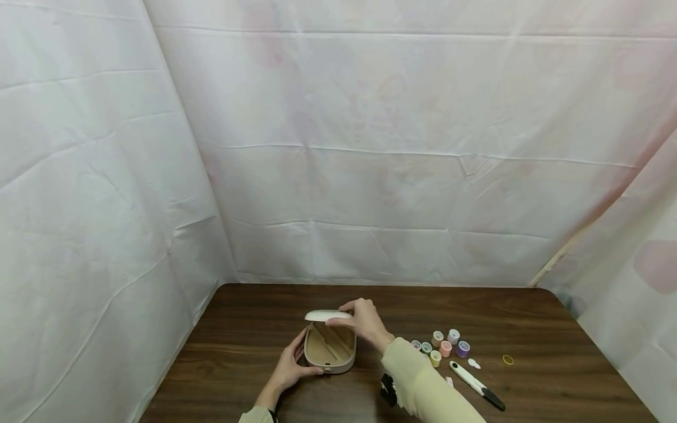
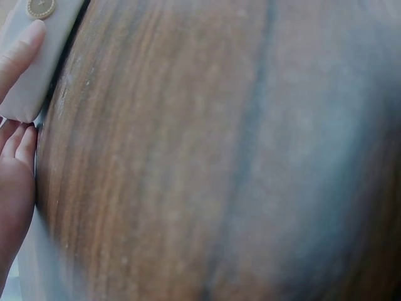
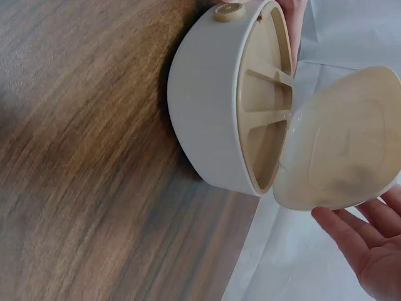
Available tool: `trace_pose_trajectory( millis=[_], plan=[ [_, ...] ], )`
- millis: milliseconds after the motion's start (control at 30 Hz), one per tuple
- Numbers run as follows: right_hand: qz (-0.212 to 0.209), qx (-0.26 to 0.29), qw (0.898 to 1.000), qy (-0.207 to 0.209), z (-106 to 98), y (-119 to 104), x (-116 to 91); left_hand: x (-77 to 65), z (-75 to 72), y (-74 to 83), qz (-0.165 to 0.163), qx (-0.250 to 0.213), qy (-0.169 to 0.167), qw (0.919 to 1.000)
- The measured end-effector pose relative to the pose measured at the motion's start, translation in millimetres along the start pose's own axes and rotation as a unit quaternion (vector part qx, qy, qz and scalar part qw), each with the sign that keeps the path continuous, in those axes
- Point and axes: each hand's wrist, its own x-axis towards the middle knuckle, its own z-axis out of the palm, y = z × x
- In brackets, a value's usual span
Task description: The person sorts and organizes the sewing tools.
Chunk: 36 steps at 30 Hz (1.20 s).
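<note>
Case (image 1: 341,368): sits on the counter (image 1: 238,329) at the lower centre of the frame, between your two hands, with its tan dividers (image 1: 329,343) exposed.
Lid (image 1: 319,315): stands raised at a tilt above the case's far rim; in the right wrist view you see its inner face.
Your right hand (image 1: 365,320): the fingers pinch the lid's right end, thumb at the near edge.
Your left hand (image 1: 288,367): the fingers curl about the case's left side, thumb on the front wall just beside the round button (image 2: 41,6).
Lid against fingers: from your right fingers the lid runs leftward, its visible long axis across the frame, and the case's opening lies below it; your right hand is the nearer to the lid, your left to the button.
Past your right sleeve (image 1: 428,382): coloured rolls (image 1: 446,349), a white-and-black tool (image 1: 476,385) and a yellow ring (image 1: 508,359), lower right.
</note>
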Motion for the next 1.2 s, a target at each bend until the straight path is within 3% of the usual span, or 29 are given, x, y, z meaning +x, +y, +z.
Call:
trace_pose_trajectory(
  millis=[300, 567, 700, 967, 1200],
  plan=[
    [-0.001, 0.033, 0.998, 0.056, -9, 4, 7, -1.2, 2.4, 6.4, 0.002, -0.003, 0.007, 1.0000],
    [0.052, 0.079, 0.990, 0.108, -10, 14, 14, 0.2, 3.4, -1.6, -0.005, -0.013, 0.007, 0.9999],
    [0.084, 0.135, 0.980, 0.119, -10, 17, 17, 0.0, 2.9, -2.2, -0.011, -0.013, 0.007, 0.9998],
    [0.141, 0.220, 0.950, 0.172, -9, 28, 29, 0.2, 3.6, -0.8, 0.000, -0.019, 0.001, 0.9998],
    [0.158, 0.233, 0.941, 0.188, -6, 35, 34, -0.6, 5.1, 0.2, 0.004, -0.021, -0.002, 0.9998]
  ],
)
